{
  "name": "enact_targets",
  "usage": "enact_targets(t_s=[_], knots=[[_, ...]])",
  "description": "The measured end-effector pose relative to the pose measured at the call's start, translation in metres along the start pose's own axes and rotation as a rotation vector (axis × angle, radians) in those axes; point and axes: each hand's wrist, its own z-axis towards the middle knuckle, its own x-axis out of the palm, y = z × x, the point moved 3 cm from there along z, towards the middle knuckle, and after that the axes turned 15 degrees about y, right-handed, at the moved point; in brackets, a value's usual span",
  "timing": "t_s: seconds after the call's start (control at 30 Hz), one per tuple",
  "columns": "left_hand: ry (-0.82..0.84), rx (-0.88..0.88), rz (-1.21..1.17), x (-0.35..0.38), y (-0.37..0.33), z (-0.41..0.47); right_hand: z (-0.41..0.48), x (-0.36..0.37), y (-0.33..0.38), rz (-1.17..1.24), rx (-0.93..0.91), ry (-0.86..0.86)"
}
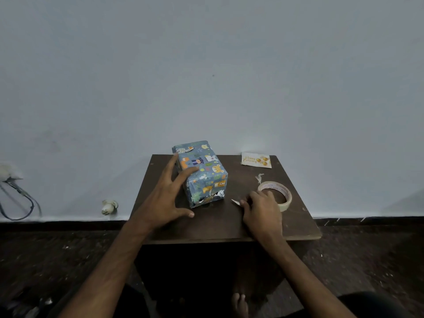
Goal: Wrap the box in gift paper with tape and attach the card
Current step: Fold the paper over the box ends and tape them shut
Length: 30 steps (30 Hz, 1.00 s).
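A box [204,173] wrapped in blue gift paper with cartoon animals lies on the dark brown table [220,223]. My left hand [167,196] is spread against the box's left side, fingers straight and touching the paper. My right hand [261,212] sits at the near edge of the tape roll [283,193], fingers curled, pinching what looks like a small piece of tape [235,202] that sticks out to the left. A white card [256,159] with gold balloons lies flat at the table's back right corner.
A small crumpled scrap [259,178] lies on the table between the card and the tape roll. The table stands against a pale wall [206,76]. A white plug [109,206] and cables [20,198] are near the wall at the left. The floor is dark.
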Motion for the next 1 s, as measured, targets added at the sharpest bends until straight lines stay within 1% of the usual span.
enact_targets(t_s=[0.13, 0.23, 0.27, 0.33, 0.37, 0.4, 0.47, 0.5, 0.57, 0.63, 0.73, 0.83, 0.9, 1.0], knots=[[0.045, -0.047, -0.073, 0.004, -0.004, 0.001, -0.002, 0.0, 0.007, -0.113, 0.01, -0.056], [0.061, -0.086, -0.11, 0.01, -0.012, 0.002, -0.003, -0.004, 0.009, -0.114, 0.106, -0.007], [0.035, -0.097, -0.127, 0.013, -0.015, 0.004, -0.003, -0.004, 0.009, -0.109, 0.122, 0.002], [-0.067, -0.102, -0.162, 0.019, -0.022, 0.007, -0.002, -0.004, 0.012, -0.058, 0.135, -0.002], [-0.13, -0.098, -0.169, 0.021, -0.025, 0.009, 0.0, -0.003, 0.015, 0.045, 0.142, -0.019], [-0.189, -0.095, -0.169, 0.023, -0.026, 0.011, 0.002, -0.005, 0.019, 0.221, 0.14, -0.03], [-0.264, -0.085, -0.182, 0.025, -0.026, 0.013, 0.007, -0.009, 0.029, 0.65, 0.103, -0.064], [-0.286, -0.069, -0.199, 0.026, -0.026, 0.014, 0.009, -0.009, 0.034, 0.804, 0.089, -0.051], [-0.326, -0.041, -0.229, 0.023, -0.028, 0.015, 0.01, -0.011, 0.043, 0.98, 0.069, -0.008], [-0.383, -0.005, -0.265, 0.013, -0.035, 0.014, 0.012, -0.018, 0.046, 1.069, 0.057, -0.047], [-0.48, 0.089, -0.316, -0.017, -0.056, 0.003, 0.014, -0.055, 0.053, 1.097, 0.008, -0.114], [-0.504, 0.183, -0.205, -0.039, -0.076, -0.008, 0.011, -0.085, 0.062, 1.086, -0.045, -0.081], [-0.441, 0.239, -0.136, -0.045, -0.079, -0.011, 0.005, -0.097, 0.071, 1.002, -0.063, -0.056], [-0.259, 0.237, -0.063, -0.051, -0.073, -0.011, -0.002, -0.109, 0.079, 0.887, -0.037, -0.046]])
